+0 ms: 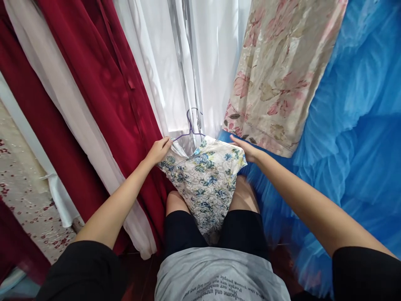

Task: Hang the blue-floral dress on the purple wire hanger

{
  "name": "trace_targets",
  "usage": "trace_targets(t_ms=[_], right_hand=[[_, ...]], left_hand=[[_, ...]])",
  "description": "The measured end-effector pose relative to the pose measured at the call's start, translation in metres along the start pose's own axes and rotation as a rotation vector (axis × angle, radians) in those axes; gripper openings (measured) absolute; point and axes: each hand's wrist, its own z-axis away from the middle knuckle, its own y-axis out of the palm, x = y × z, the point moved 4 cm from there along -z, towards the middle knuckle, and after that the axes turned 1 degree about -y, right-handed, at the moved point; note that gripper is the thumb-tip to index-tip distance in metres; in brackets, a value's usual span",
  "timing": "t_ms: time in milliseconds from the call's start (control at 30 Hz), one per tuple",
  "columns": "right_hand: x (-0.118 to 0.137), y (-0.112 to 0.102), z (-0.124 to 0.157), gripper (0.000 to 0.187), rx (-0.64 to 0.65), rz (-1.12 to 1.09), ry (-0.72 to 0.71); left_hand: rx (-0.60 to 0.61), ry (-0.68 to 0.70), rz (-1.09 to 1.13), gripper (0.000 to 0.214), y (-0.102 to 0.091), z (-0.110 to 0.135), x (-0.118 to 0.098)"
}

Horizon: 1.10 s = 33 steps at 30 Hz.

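A floral dress (205, 179), off-white with blue and yellow flowers, hangs in front of my legs on a purple clothes hanger (190, 130). My left hand (159, 151) pinches the dress's left shoulder, close to that end of the hanger. At the opposite shoulder, my right hand (246, 150) holds the short sleeve with its thumb on top; its other fingers are mostly hidden behind the cloth. The hanger's hook points away from me and shows above the neckline. The dress narrows downward between my knees, where its lower part is out of sight.
Long dark red cloth (103, 83) and a pale pink strip (78, 121) hang to the left. White drapes (216, 54) hang straight ahead. To the right are a beige flowered garment (278, 83) and ruffled blue tulle (354, 146). Dark floor (138, 274) shows below.
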Motion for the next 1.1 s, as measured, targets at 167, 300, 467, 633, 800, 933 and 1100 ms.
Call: trace_targets(t_ms=[167,300,467,633,800,933,1100], right_hand=[[0.012,-0.019,0.019,0.033,-0.06,-0.124,-0.073],[0.04,-0.023,0.008,0.026,-0.288,-0.207,-0.194],[0.073,0.024,0.016,0.055,-0.183,-0.181,-0.244],[0.085,0.088,0.051,0.064,0.253,0.323,-0.416],[0.073,0.105,0.05,0.075,-0.031,0.95,-0.786],[0.051,0.127,0.039,0.118,-0.096,1.103,-0.98],[0.033,0.117,0.038,0.101,-0.239,1.189,-0.99]], left_hand=[[-0.04,0.05,-0.159,0.032,0.003,0.006,-0.027],[-0.201,-0.038,-0.189,0.029,0.003,-0.009,-0.039],[-0.386,-0.146,-0.084,0.04,0.001,-0.022,-0.026],[-0.624,-0.292,0.415,0.062,0.006,-0.005,-0.009],[-0.487,-0.246,0.979,0.071,0.012,0.005,-0.056],[-0.267,-0.274,1.18,0.068,0.016,0.017,-0.118],[-0.06,-0.143,1.353,0.039,0.029,0.03,-0.161]])
